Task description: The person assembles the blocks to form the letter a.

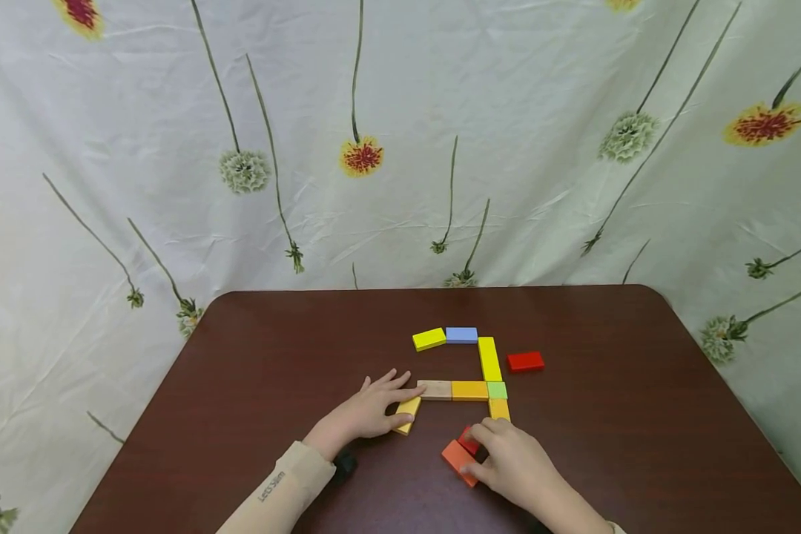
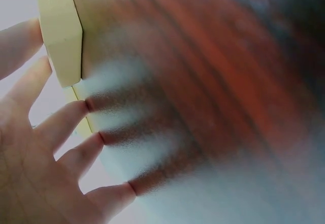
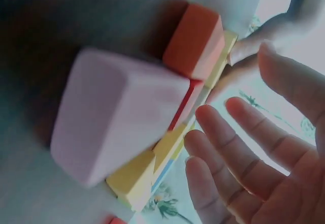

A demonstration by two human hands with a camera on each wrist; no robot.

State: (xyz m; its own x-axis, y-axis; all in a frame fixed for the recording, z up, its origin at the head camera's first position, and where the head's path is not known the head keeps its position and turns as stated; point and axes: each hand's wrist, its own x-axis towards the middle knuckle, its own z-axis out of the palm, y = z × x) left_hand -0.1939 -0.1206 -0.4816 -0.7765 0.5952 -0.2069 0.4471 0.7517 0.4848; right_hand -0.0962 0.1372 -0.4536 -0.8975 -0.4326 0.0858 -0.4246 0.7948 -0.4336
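Observation:
In the head view my left hand (image 1: 370, 409) touches a pale yellow block (image 1: 408, 416) with thumb and index finger. Its fingers are spread and fairly straight in the left wrist view, thumb and index against the block's side. My right hand (image 1: 517, 458) hovers over an orange block (image 1: 458, 461) and a red block (image 1: 469, 440), its fingers loosely bent. Nothing shows between them in the right wrist view, where a pale pink block (image 3: 117, 117) looms close. I cannot make that pink block out in the head view.
A line of blocks bends across the brown table (image 1: 274, 348): yellow (image 1: 429, 340), blue (image 1: 462, 335), long yellow (image 1: 489, 360), green (image 1: 497, 390), orange-yellow (image 1: 469, 391) and plain wood (image 1: 435, 389). Another red block (image 1: 526, 362) lies apart on the right. Behind hangs a floral cloth (image 1: 400, 96).

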